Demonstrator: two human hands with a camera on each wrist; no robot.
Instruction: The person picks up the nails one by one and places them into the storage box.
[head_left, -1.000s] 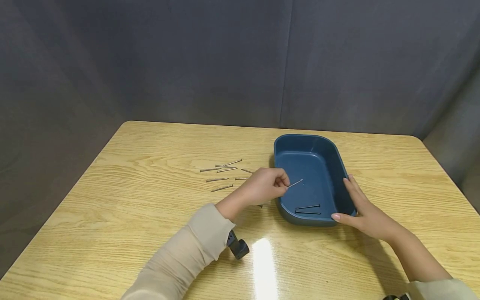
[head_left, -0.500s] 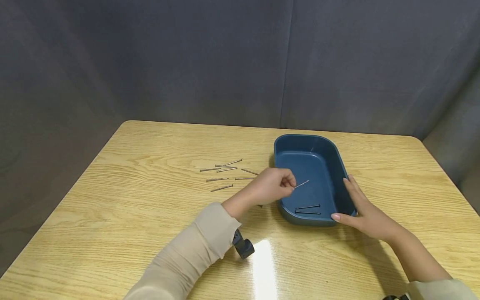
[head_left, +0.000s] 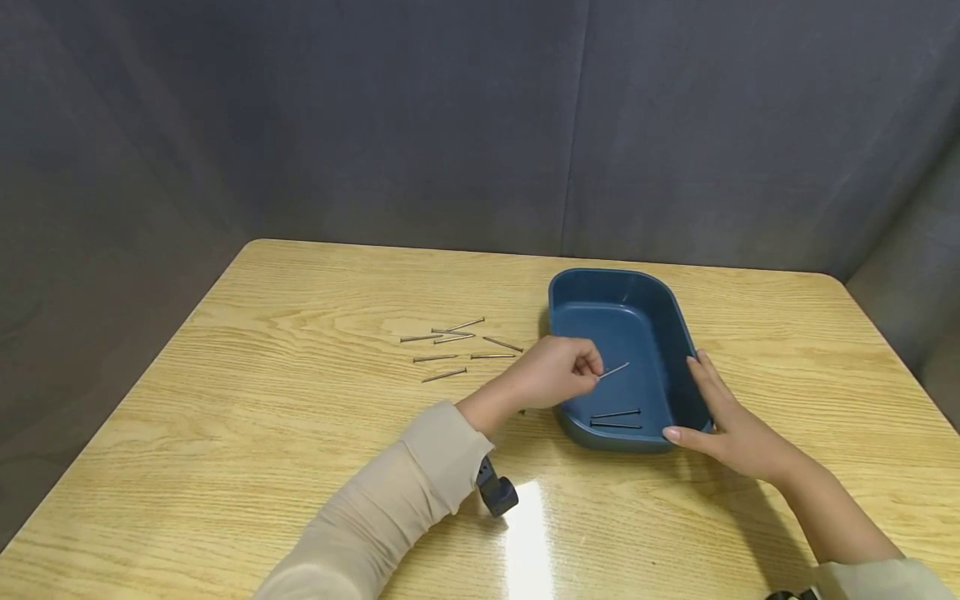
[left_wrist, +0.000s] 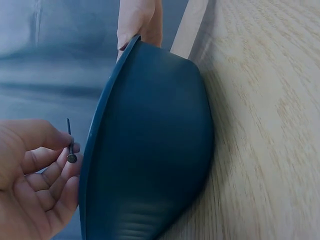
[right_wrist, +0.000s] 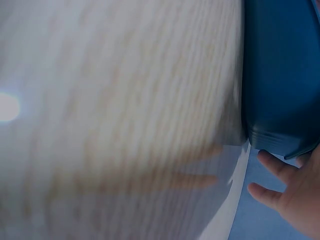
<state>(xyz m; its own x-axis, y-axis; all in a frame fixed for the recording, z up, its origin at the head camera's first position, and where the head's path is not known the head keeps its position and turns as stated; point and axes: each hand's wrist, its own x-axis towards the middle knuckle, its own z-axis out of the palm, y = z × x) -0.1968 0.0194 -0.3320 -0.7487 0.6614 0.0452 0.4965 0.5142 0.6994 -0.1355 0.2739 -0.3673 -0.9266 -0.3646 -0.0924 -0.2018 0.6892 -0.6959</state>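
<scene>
My left hand [head_left: 555, 372] is over the left side of a blue plastic bin [head_left: 615, 329], pinching a nail [head_left: 615, 370] between thumb and fingertips. In the left wrist view the nail's round head [left_wrist: 72, 158] faces the camera, just outside the bin's rim. My right hand [head_left: 738, 429] rests against the bin's near right corner, fingers spread along the outer side and thumb at the near rim. Two nails [head_left: 616, 426] lie on the bin's floor near its front end. Left of the bin, several nails [head_left: 435, 359] are scattered on the table; my left forearm partly hides one.
The bin stands on a light wood-grain table [head_left: 262, 400], right of its middle. A grey curtain [head_left: 375, 125] hangs behind the far edge. Glare [head_left: 529, 537] shows on the tabletop in front of the bin.
My left hand has moved right, carrying the nail farther over the bin's floor. Nails on the table that it covered are now in sight. My right hand and the bin have stayed put.
</scene>
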